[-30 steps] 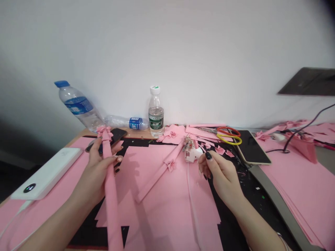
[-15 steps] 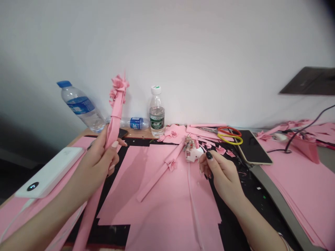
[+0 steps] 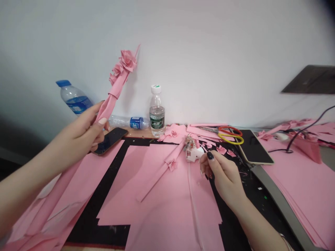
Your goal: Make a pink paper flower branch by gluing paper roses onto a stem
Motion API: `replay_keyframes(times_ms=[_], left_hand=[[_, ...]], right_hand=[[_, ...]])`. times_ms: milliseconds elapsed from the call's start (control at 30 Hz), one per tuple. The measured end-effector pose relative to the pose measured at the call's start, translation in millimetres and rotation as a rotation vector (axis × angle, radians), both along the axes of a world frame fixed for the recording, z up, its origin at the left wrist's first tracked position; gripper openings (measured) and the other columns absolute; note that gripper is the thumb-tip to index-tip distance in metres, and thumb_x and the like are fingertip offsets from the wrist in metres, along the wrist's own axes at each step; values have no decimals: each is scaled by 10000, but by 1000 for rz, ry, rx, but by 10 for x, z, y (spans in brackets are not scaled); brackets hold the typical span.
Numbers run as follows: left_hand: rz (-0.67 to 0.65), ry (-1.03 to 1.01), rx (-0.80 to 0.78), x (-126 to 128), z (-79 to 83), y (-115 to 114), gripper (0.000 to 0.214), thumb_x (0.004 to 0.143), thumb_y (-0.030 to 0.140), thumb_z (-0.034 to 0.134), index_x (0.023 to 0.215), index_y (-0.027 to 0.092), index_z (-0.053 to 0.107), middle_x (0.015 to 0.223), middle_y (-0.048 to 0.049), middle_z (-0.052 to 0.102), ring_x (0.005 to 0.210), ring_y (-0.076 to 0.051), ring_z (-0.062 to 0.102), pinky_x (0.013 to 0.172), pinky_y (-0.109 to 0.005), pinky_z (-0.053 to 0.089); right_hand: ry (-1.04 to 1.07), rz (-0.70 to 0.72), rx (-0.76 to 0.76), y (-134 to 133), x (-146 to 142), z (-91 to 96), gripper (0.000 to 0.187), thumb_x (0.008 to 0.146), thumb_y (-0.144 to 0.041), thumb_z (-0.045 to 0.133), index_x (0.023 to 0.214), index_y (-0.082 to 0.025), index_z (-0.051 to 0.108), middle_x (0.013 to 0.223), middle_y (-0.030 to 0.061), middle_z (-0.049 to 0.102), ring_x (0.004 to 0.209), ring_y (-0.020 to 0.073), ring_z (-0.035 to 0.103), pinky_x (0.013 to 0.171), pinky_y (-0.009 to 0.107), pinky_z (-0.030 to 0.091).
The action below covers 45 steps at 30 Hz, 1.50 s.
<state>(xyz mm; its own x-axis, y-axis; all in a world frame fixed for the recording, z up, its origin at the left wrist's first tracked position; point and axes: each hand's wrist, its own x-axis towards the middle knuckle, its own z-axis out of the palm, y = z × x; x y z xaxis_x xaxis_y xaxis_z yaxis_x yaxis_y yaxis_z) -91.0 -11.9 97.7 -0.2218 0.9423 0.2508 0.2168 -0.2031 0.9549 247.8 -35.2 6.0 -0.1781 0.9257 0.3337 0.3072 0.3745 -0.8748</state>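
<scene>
My left hand (image 3: 82,134) is wrapped round a long rolled pink paper stick (image 3: 115,92), raised and tilted. Folded pink paper roses (image 3: 128,61) cluster near its upper end, and a thin point sticks out beyond them. My right hand (image 3: 226,177) hovers low over the mat, fingers curled in and thumb near them; whatever they hold, if anything, is hidden. Just left of those fingers is a white glue gun (image 3: 193,154), with a pale cord running toward me. A second rolled paper stick (image 3: 154,181) with a small paper flower (image 3: 171,164) lies on pink sheets (image 3: 172,216).
Scissors (image 3: 230,135) with red and yellow handles lie among paper scraps at the back. A tablet (image 3: 255,148) is right of them; a phone (image 3: 111,140) is by my left hand. Water bottles (image 3: 157,116) stand, lean and lie along the wall. Pink sheets (image 3: 303,191) are stacked right.
My left hand has moved up and left, carrying the paper stick with it, so the roses are higher and tilt right. The phone now shows more. My right hand has barely moved.
</scene>
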Motion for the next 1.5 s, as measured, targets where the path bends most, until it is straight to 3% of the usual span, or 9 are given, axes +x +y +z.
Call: replay_keyframes(times_ms=[100, 367, 567, 733, 900, 1033, 1167, 1400, 1500], left_hand=[[-28, 205, -140, -30, 54, 72, 174, 926, 149, 472, 936, 208, 636, 565, 57, 404, 342, -66, 296, 265, -132, 310], [-43, 405, -54, -195, -59, 120, 262, 920, 199, 517, 1147, 186, 648, 615, 36, 484, 405, -85, 395, 300, -130, 370], [68, 259, -190, -159, 88, 109, 286, 925, 114, 504, 1140, 206, 670, 579, 48, 518, 335, -80, 406, 276, -141, 368], [17, 107, -226, -69, 148, 40, 223, 942, 127, 463, 844, 181, 656, 500, 58, 401, 308, -66, 295, 250, -126, 277], [-117, 36, -135, 58, 19, -5, 200, 923, 202, 531, 733, 182, 590, 548, 38, 395, 365, -52, 287, 285, -107, 265], [-132, -15, -90, 230, -132, 5, 208, 925, 246, 547, 723, 197, 552, 534, 53, 363, 373, -53, 267, 301, -112, 265], [-44, -123, -113, 443, -257, 27, 228, 938, 241, 528, 716, 194, 518, 591, 49, 393, 390, -45, 289, 319, -112, 252], [45, -301, -104, 739, -364, 69, 228, 942, 207, 521, 720, 191, 473, 712, 38, 466, 405, -27, 313, 338, -119, 262], [60, -360, -119, 794, -374, 79, 241, 932, 198, 544, 709, 191, 454, 711, 43, 456, 405, -23, 314, 340, -122, 252]], right_hand=[[-3, 4, 8, 2, -1, -2, 387, 1053, -385, 368, 810, -196, 602, 631, -21, 546, 534, 113, 469, 540, 269, 353], [-19, 2, 5, -19, -5, 24, 385, 1051, -385, 371, 795, -199, 590, 631, -16, 549, 541, 122, 474, 549, 272, 358], [-22, -10, -15, -12, 6, 25, 389, 1048, -399, 365, 802, -200, 591, 633, -7, 550, 542, 132, 477, 549, 281, 363], [12, 32, -51, -25, -68, 12, 318, 1020, -383, 415, 804, -199, 559, 625, -22, 533, 520, 115, 472, 518, 256, 368], [120, 370, -509, -212, -427, 47, 141, 938, -314, 503, 987, -186, 535, 658, -42, 580, 453, 81, 468, 456, 202, 385], [33, 665, -915, -452, -677, 73, 344, 904, -284, 545, 1239, -208, 514, 789, -17, 632, 508, 78, 532, 445, 169, 393], [-75, 761, -1007, -587, -788, 56, 634, 771, -272, 736, 1359, -209, 510, 870, 13, 687, 651, 92, 565, 544, 159, 415], [116, 700, -1197, -612, -844, -58, 881, 557, -227, 867, 1359, -191, 506, 883, 5, 700, 738, 130, 650, 650, 211, 502], [14, 650, -1137, -682, -831, -215, 795, 547, -213, 867, 1287, -225, 578, 810, -20, 704, 706, 149, 663, 597, 209, 491]])
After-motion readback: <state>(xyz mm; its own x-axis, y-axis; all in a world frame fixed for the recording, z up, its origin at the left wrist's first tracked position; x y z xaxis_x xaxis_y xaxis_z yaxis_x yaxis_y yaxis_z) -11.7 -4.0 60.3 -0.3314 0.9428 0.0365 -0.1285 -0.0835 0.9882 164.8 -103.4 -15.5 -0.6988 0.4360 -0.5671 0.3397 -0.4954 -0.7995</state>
